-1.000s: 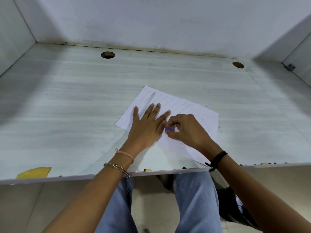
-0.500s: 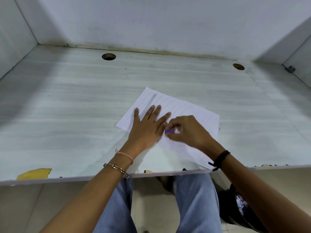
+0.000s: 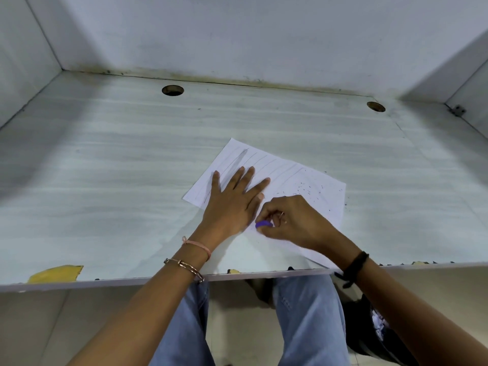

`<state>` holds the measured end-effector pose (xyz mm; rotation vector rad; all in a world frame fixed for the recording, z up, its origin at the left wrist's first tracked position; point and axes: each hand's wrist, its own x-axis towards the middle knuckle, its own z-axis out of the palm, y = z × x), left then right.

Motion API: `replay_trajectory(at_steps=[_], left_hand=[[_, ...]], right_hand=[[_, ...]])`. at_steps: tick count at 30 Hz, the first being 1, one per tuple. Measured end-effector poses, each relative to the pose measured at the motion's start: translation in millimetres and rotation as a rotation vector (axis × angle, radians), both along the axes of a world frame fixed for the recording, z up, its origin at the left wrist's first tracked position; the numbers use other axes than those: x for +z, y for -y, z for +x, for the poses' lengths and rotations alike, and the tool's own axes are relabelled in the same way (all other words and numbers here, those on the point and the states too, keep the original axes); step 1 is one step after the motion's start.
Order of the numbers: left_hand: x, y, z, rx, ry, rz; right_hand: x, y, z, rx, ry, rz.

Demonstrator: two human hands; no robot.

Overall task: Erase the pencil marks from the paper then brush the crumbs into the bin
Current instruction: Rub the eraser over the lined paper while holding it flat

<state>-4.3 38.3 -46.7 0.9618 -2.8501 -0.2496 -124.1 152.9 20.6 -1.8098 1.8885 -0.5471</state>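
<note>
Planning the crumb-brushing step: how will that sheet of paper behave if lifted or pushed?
Probably floppy: the paper is one thin sheet lying flat. Likely slides on the smooth desk, hence the left hand pressing it. Tilting it would probably spill the crumbs.

A pale, wood-grained surface (image 3: 105, 180) runs beyond the left hand (image 3: 232, 204) and right hand (image 3: 293, 223) to white walls (image 3: 264, 35). Two round holes (image 3: 172, 90) lie far ahead; a yellow scrap (image 3: 55, 273) sits left, at the near edge.

Behind the left hand (image 3: 232, 204), a pink cord (image 3: 198, 245) and thin metal bangle (image 3: 184, 265). Behind the right hand (image 3: 293, 223), a black band (image 3: 353, 265). Light blue jeans (image 3: 311, 326).
</note>
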Motion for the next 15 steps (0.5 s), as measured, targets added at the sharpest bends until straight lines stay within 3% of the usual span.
replay_trajectory(at_steps=[5,11,15], left_hand=[[-2,1,-1,0.017,0.009,-0.014],[-2,0,-1,0.017,0.010,-0.020],[-1,1,-1,0.024,-0.012,0.016]], right_hand=[[-5,15,-18,-0.170,-0.056,-0.113],[-2,-1,-16,-0.030,0.055,0.020],[-8,11,-21,-0.164,-0.001,-0.125]])
